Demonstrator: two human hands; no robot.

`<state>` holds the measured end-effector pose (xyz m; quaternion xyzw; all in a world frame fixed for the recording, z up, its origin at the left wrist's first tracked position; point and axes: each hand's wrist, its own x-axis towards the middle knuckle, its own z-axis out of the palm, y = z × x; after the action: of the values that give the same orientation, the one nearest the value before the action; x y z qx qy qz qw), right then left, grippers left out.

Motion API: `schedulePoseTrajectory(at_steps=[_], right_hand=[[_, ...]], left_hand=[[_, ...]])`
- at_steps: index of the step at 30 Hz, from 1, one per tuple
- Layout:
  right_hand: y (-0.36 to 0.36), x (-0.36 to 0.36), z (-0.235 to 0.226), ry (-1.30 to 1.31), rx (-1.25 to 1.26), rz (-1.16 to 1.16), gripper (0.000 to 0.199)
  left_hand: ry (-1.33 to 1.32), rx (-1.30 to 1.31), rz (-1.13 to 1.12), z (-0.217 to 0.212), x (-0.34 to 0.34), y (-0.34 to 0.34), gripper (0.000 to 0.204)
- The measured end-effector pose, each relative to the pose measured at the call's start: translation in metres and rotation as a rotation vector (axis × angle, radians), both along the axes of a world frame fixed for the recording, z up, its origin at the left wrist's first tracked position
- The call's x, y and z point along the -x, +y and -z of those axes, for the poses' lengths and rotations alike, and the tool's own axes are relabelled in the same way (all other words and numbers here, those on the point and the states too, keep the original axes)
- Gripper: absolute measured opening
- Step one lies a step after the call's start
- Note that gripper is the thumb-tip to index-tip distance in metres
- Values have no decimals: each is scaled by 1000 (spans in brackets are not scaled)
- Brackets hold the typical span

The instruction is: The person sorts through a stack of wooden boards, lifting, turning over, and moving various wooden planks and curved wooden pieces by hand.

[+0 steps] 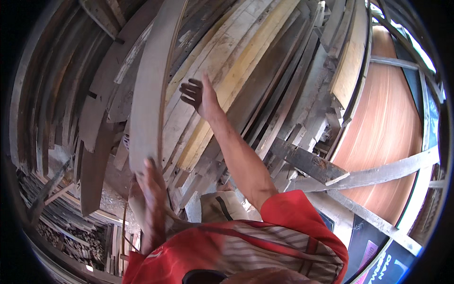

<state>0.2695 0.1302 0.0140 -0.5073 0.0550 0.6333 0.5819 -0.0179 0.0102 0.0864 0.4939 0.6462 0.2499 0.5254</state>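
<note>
The grey plank [150,85] stood almost on end at the left of the leaning timber stack [246,71], its top running out of the upper edge of the head view and its lower end down by the person's chest; it was long, broad and thin, weathered grey, with a slight bow along its length. The left hand [152,189] was wrapped around its lower end, fingers curled over the near edge, clamped on the wood though blurred; the right hand [201,94] was raised higher up and further right, fingers spread and holding nothing, hovering close to the pale yellow boards [236,61] behind, and whether it touched them could not be told. The two hands were well apart. By its length the plank looked fairly heavy and top-heavy when held low, stiff across its width but likely to flex and sway lengthwise; its dry, rough face should give grip, with splinters a risk to bare skin. A second hold higher on the long edge, nearer the middle, would probably steady it best. To the right an orange-brown sheet [388,123] leaned behind grey cross-battens [378,173].
</note>
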Motion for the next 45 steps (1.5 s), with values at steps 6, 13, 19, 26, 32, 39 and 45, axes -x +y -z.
schedulePoseTrajectory(at_steps=[6, 13, 19, 26, 32, 39, 45], right_hand=[[30, 8, -20, 63, -72, -263, 101], [5, 52, -9, -304, 55, -376, 95], [-78, 45, -9, -281, 73, -324, 89], [-126, -49, -27, -581, 109, 25, 93], [-179, -201, 1, -1148, 545, -61, 83], [-307, -139, 8, -1348, 506, -424, 50], [-361, 4, -10, -1114, 305, -800, 27]], left_hand=[[-268, 149, -374, -79, -17, -108, 58], [-111, 233, -354, -62, -12, -163, 65], [-126, 306, -373, -29, 8, -247, 81], [-121, 321, -78, 7, -23, -241, 81], [12, 601, 784, 66, -119, -174, 67], [-30, 173, 510, 40, -102, -61, 48], [496, -79, -210, 137, 22, 148, 45]])
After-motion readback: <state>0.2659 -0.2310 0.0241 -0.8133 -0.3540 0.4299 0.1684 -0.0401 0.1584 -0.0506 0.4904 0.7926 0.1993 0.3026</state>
